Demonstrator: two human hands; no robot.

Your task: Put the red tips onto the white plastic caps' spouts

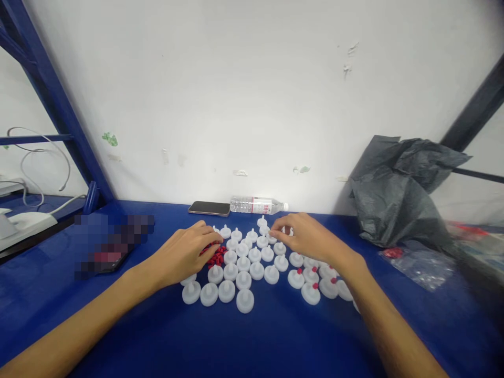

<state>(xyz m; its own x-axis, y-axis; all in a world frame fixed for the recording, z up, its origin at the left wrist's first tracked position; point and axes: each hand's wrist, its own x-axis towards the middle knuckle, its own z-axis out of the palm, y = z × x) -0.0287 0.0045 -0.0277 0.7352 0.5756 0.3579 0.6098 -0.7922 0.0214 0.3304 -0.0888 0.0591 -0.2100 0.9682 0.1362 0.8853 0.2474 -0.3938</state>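
Note:
My left hand (192, 251) reaches over a small heap of red caps (218, 256), fingers bent, thumb and forefinger a little apart with red pieces showing between them. Further right, my right hand (301, 234) pinches a white round piece with a nozzle (271, 239) at the far end of the group, its grip partly hidden. Between the hands stand several like white pieces (243, 280), nozzles up and bare. Beneath my right forearm is another group of white pieces (311, 294), several with red caps on their nozzles; the forearm covers part of this group.
A phone (209, 208) and a clear bottle (258, 205) lie along the wall. On the right are a dark plastic bag (401, 189) and a clear bag (419, 265). A dark object (116, 260), partly blurred, lies left. Blue frame posts (63, 100) flank the blue table (220, 346).

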